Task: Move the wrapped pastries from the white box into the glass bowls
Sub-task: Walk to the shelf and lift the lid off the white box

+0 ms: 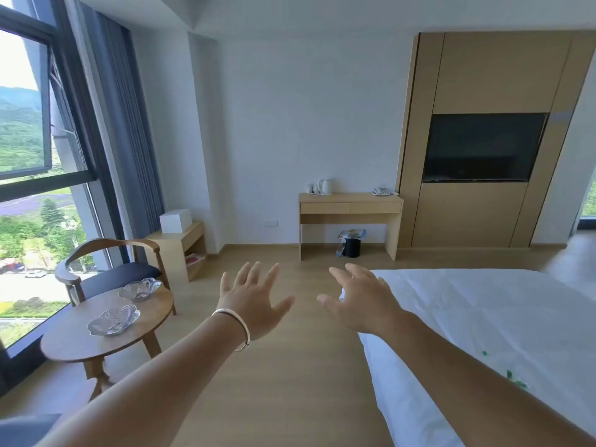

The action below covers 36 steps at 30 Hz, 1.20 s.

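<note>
white box (175, 220) sits on the low wooden shelf unit (193, 233) by the curtain, well ahead and to the left of both hands; the left hand (250, 303) is nearer it than the right hand (361, 301). both are spread, fingers straight, holding nothing. the two glass bowls (113, 321) (140, 289) stand on the round table (71, 343), nearer still on the left. no pastries show, and no writing on the box is legible from here.
</note>
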### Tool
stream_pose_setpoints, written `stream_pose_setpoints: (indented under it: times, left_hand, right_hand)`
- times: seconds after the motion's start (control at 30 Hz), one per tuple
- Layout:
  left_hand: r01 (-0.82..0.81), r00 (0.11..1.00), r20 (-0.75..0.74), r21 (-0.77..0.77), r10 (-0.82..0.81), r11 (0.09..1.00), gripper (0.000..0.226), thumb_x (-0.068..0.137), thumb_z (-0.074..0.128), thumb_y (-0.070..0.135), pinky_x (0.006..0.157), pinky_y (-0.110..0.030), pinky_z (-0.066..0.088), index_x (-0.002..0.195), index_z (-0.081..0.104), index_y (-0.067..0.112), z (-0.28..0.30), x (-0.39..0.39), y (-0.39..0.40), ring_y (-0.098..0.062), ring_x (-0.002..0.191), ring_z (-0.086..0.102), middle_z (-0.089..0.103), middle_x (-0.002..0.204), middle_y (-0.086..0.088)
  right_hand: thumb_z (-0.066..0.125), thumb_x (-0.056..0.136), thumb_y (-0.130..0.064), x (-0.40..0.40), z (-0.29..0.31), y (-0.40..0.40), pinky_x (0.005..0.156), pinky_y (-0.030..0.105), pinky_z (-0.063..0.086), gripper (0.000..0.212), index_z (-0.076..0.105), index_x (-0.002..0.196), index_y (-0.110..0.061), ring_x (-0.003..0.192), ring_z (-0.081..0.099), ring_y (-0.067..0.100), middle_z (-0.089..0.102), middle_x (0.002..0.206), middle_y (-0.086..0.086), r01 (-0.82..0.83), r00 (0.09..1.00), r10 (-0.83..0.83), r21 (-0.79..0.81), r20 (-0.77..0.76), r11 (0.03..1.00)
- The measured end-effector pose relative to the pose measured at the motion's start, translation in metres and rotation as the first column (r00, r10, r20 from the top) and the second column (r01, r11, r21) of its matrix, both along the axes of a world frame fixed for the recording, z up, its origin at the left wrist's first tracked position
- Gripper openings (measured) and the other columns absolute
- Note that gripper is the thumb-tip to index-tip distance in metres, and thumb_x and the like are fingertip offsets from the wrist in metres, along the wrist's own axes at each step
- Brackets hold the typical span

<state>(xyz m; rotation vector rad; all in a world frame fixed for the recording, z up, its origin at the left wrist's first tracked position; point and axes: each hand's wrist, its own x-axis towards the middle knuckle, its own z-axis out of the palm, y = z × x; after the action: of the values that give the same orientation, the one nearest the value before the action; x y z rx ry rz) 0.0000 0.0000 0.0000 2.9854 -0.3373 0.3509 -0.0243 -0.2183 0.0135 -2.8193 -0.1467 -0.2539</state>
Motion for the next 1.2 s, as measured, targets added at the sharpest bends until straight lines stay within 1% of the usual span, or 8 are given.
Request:
stream_pose_setpoints:
  times: [0.07, 0.23, 0.37, 0.5, 0.67, 0.8, 1.0, 1.2]
  left_hand:
    - [-0.002, 1.0, 0.0, 0.012, 0.002, 1.0, 0.078, 0.083, 0.017, 0.076, 0.114, -0.053, -0.005, 0.149, -0.002, 0.039, -0.004, 0.021, -0.002, -0.018, 0.146, -0.007, 0.003, 0.161, -0.002]
    - [0.019, 0.999, 0.035, 0.035, -0.02, 0.999, 0.079, 0.082, 0.018, 0.076, 0.113, -0.053, -0.006, 0.148, -0.003, 0.039, -0.005, 0.097, 0.0, -0.019, 0.146, -0.007, 0.002, 0.161, -0.003]
    - [0.035, 0.997, 0.064, 0.041, -0.037, 0.999, 0.08, 0.082, 0.019, 0.077, 0.113, -0.054, -0.006, 0.148, -0.003, 0.038, -0.002, 0.166, 0.008, -0.02, 0.146, -0.008, 0.001, 0.161, -0.003]
    - [0.053, 0.997, 0.051, 0.04, -0.055, 0.998, 0.081, 0.082, 0.02, 0.077, 0.114, -0.054, -0.006, 0.149, -0.004, 0.039, 0.002, 0.23, 0.016, -0.02, 0.146, -0.008, 0.0, 0.161, -0.003]
    - [0.06, 0.998, 0.028, 0.041, -0.061, 0.997, 0.082, 0.082, 0.021, 0.077, 0.114, -0.055, -0.007, 0.148, -0.006, 0.039, 0.001, 0.297, 0.026, -0.02, 0.146, -0.007, 0.001, 0.161, -0.002]
    - [0.056, 0.998, 0.012, 0.045, -0.057, 0.997, 0.082, 0.081, 0.02, 0.078, 0.113, -0.055, -0.008, 0.148, -0.007, 0.039, -0.001, 0.348, 0.026, -0.02, 0.146, -0.007, 0.001, 0.161, -0.002]
    - [0.053, 0.998, 0.019, 0.041, -0.053, 0.998, 0.083, 0.079, 0.019, 0.079, 0.113, -0.054, -0.009, 0.148, -0.007, 0.039, -0.012, 0.444, 0.009, -0.019, 0.146, -0.008, 0.001, 0.161, -0.002]
    - [0.026, 1.0, 0.015, 0.049, -0.026, 0.998, 0.08, 0.082, 0.02, 0.076, 0.114, -0.052, -0.006, 0.148, -0.006, 0.038, -0.017, 0.549, -0.023, -0.018, 0.146, -0.005, 0.004, 0.161, -0.001]
  right_hand:
    - [0.039, 0.09, -0.061, 0.02, -0.003, 0.0, 0.117, 0.049, 0.009, 0.07, 0.022, 0.15, -0.03, 0.147, 0.005, 0.018, 0.013, 0.16, 0.006, 0.015, 1.0, -0.015, 0.007, -0.001, 1.0]
    - [0.037, 0.091, -0.059, 0.095, -0.004, 0.005, 0.117, 0.05, 0.005, 0.068, 0.018, 0.151, -0.03, 0.147, 0.003, 0.019, 0.011, 0.161, 0.006, 0.026, 1.0, -0.025, -0.051, 0.003, 0.998]
    - [0.036, 0.09, -0.062, 0.161, 0.001, 0.014, 0.115, 0.05, 0.011, 0.072, 0.015, 0.151, -0.03, 0.146, 0.008, 0.018, 0.015, 0.159, 0.002, 0.049, 0.999, -0.048, -0.072, 0.018, 0.996]
    - [0.036, 0.089, -0.064, 0.222, 0.01, 0.025, 0.115, 0.049, 0.007, 0.074, 0.014, 0.151, -0.031, 0.146, 0.005, 0.018, 0.011, 0.16, 0.003, 0.066, 0.998, -0.065, -0.081, 0.018, 0.994]
    - [0.034, 0.087, -0.068, 0.287, 0.008, 0.028, 0.115, 0.049, 0.012, 0.075, 0.015, 0.151, -0.032, 0.146, 0.009, 0.019, 0.015, 0.159, 0.002, 0.077, 0.997, -0.076, -0.115, 0.014, 0.99]
    - [0.032, 0.087, -0.071, 0.34, 0.005, 0.027, 0.115, 0.05, 0.012, 0.077, 0.015, 0.151, -0.032, 0.146, 0.008, 0.018, 0.013, 0.16, 0.003, 0.073, 0.997, -0.073, -0.132, 0.009, 0.988]
    - [0.032, 0.086, -0.073, 0.44, -0.009, 0.01, 0.115, 0.047, 0.013, 0.078, 0.017, 0.151, -0.032, 0.145, 0.01, 0.017, 0.016, 0.159, 0.002, 0.046, 0.999, -0.046, -0.127, 0.0, 0.991]
    - [0.032, 0.086, -0.074, 0.555, -0.017, -0.027, 0.114, 0.047, 0.009, 0.078, 0.019, 0.15, -0.032, 0.146, 0.007, 0.017, 0.015, 0.16, 0.003, 0.037, 0.999, -0.037, -0.096, -0.002, 0.995]
